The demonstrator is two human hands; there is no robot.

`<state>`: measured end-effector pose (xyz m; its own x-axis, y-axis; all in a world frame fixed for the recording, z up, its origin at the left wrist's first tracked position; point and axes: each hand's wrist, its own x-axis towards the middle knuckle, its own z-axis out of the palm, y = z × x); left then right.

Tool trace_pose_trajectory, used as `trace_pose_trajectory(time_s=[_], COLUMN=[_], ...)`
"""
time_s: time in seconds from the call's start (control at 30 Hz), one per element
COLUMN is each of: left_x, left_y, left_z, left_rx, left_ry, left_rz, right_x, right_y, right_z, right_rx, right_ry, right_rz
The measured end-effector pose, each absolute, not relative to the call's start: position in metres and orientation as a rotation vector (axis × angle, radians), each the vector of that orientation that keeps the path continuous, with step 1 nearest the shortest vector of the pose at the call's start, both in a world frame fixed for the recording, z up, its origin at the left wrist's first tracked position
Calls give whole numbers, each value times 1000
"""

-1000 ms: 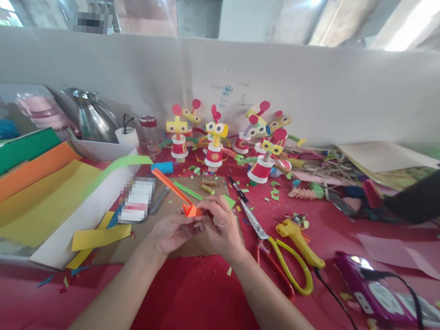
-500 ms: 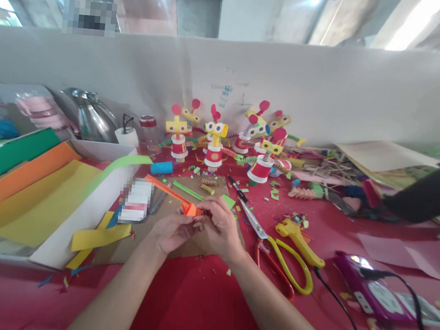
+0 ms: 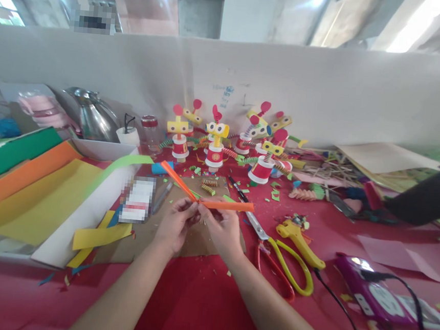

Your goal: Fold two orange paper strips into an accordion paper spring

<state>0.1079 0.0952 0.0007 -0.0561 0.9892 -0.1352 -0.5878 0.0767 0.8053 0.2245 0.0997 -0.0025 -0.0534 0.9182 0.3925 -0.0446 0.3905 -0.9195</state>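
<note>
Over the cardboard's (image 3: pixel 132 244) near edge: your left hand (image 3: pixel 176 223) and right hand (image 3: pixel 224 229), both pinching orange paper (image 3: pixel 216 205).
Paper junction: could spring apart should your pinch slacken.

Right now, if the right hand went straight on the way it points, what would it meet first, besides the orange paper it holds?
Probably the left hand, which lies close ahead of the right hand where both hold the orange paper, though depth is unclear.
</note>
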Motion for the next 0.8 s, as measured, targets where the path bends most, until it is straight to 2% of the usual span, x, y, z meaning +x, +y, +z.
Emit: trace_pose_trajectory(time_s=[0.33,0.8], left_x=[109,113], left_y=[94,93], left_z=[8,8], left_rx=[739,740], left_ry=[1063,1036], left_rz=[1410,1382], right_x=[219,216], right_y=[101,102], right_z=[1,-5], right_rx=[-764,-689], right_ry=[-904,-804], right_rz=[1440,1596])
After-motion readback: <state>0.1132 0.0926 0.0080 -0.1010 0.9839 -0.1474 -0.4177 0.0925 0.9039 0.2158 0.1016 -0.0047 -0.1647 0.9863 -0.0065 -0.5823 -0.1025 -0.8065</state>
